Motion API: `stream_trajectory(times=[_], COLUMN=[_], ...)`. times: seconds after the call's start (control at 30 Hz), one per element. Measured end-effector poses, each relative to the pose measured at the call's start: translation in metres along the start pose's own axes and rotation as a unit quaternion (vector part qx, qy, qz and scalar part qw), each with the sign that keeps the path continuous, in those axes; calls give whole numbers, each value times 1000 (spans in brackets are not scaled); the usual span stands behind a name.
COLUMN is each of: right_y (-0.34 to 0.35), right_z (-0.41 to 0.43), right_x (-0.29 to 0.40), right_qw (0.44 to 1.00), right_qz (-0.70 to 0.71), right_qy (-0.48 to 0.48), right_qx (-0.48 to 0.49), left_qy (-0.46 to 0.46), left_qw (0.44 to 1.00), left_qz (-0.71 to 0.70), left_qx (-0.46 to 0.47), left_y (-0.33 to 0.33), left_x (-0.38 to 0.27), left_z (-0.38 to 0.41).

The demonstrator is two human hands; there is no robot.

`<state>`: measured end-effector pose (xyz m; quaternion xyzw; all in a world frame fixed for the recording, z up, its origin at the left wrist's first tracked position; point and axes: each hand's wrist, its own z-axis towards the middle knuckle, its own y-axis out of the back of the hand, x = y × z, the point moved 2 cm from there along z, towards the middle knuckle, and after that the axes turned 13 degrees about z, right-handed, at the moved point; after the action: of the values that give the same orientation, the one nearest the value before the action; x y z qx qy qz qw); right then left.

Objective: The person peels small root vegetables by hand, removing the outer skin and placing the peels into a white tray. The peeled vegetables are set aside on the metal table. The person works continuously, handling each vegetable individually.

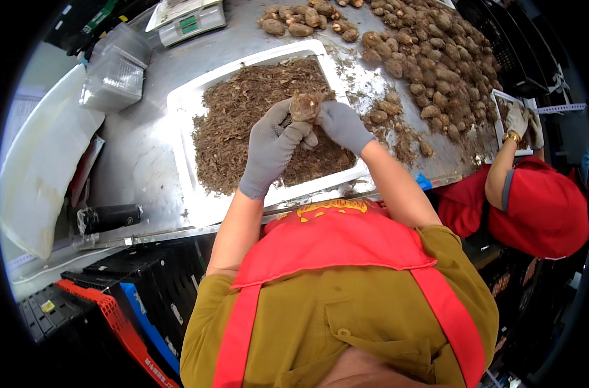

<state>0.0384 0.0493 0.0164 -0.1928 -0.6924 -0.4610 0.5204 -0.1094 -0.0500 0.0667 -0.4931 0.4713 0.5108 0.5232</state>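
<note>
My left hand, in a grey knit glove, holds a brown taro corm between fingers and thumb. Against the corm's right side is my right hand, in a matching glove, its fingertips partly hidden behind the corm. Both hands are above a white foam box filled with brown fibrous peelings. Right of the box, a few small corms lie among loose debris on the metal table.
A big heap of corms covers the table's right side; a smaller group lies at the back. A scale, clear plastic containers and a black roll stand left. A co-worker works at another white box, far right.
</note>
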Motion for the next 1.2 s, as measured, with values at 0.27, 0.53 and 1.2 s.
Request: stream_trajectory(times=[0.27, 0.53, 1.2], right_y=[39, 31, 37], right_z=[-23, -25, -4], right_x=[72, 87, 104], right_qw=[996, 955, 918], right_qz=[17, -229, -321], right_qy=[51, 166, 144], right_qx=[65, 90, 184], left_qy=[-10, -51, -73], left_qw=[996, 968, 952], left_qz=[89, 243, 296], left_qx=[-5, -44, 16], left_y=[13, 8, 29], left_x=[5, 15, -6], left_z=[-5, -6, 2])
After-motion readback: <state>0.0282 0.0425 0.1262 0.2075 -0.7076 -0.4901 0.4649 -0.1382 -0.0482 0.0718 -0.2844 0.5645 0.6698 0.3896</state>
